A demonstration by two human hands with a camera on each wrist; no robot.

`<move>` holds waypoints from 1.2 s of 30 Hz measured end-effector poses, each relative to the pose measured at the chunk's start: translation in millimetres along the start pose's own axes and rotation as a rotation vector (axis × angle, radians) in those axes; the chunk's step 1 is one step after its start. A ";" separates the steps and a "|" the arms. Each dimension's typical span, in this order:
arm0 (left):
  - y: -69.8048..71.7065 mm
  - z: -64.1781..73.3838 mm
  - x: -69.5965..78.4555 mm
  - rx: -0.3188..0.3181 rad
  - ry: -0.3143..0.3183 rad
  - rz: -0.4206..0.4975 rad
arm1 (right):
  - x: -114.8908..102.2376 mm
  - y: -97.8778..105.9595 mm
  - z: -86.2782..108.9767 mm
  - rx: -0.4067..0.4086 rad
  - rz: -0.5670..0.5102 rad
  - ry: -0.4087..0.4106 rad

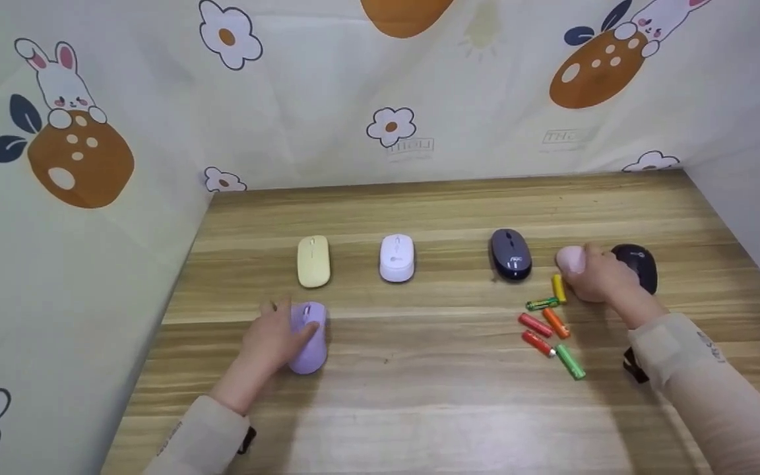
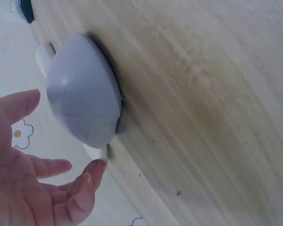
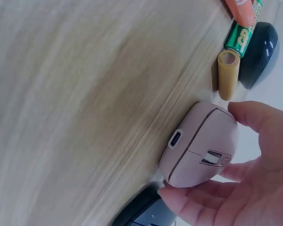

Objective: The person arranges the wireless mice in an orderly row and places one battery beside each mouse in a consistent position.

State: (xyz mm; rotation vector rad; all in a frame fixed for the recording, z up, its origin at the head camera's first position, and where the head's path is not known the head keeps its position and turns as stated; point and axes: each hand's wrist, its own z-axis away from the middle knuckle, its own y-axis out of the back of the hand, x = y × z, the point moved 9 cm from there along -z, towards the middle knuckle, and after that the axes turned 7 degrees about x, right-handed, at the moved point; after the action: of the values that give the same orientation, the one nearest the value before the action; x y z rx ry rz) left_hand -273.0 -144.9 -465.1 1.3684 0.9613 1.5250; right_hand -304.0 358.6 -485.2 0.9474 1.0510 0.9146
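Observation:
My left hand (image 1: 271, 336) is at the left side of a purple mouse (image 1: 313, 353) on the table. In the left wrist view its fingers are spread loosely beside the purple mouse (image 2: 82, 94), with a gap showing. My right hand (image 1: 598, 274) grips a pale pink mouse (image 3: 205, 146) between the thumb on one side and the fingers on the other. The pink mouse's charging port and scroll wheel face the right wrist camera. Right beside the gripping fingertips is a black mouse (image 1: 640, 264), partly hidden by the hand in the head view.
Across the table's back half lie a yellow mouse (image 1: 314, 264), a white mouse (image 1: 397, 256) and a dark grey mouse (image 1: 510, 254). Several loose batteries are left of my right hand, among them a yellow battery (image 1: 559, 289) and a green battery (image 1: 571, 362). A patterned cloth (image 1: 307, 112) surrounds the table.

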 end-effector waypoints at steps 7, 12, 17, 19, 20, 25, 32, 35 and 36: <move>2.0 0.6 -1.0 -0.003 -0.021 0.014 | 0.4 -1.3 -3.0 0.017 0.013 0.014; 1.4 1.4 0.9 0.001 -0.028 0.026 | -2.0 -0.6 -3.5 0.033 0.035 0.025; -0.5 2.2 4.2 0.003 -0.041 0.040 | -1.3 2.6 -1.8 0.023 0.021 0.032; -2.2 2.0 5.8 -0.002 -0.050 0.044 | -1.3 6.8 0.3 0.015 0.005 0.035; -2.6 1.9 6.9 -0.002 -0.054 0.048 | -2.3 9.6 1.9 0.010 -0.009 0.037; -4.4 2.4 8.4 0.018 -0.069 0.064 | -24.3 24.7 13.7 -0.021 -0.095 0.076; -11.0 2.3 6.8 0.023 -0.058 0.085 | -95.6 24.8 47.2 0.010 -0.112 0.216; -14.2 0.6 8.3 0.020 -0.057 0.084 | -129.8 11.5 60.7 0.001 -0.113 0.288; -15.1 0.4 9.0 0.016 -0.058 0.078 | -140.8 5.7 64.6 -0.008 -0.109 0.306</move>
State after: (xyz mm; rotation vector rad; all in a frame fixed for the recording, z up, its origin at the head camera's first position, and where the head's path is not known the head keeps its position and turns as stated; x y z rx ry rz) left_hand -271.5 -131.2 -476.1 1.4691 0.8954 1.5295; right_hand -276.5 217.7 -426.6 0.7490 1.3440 0.9917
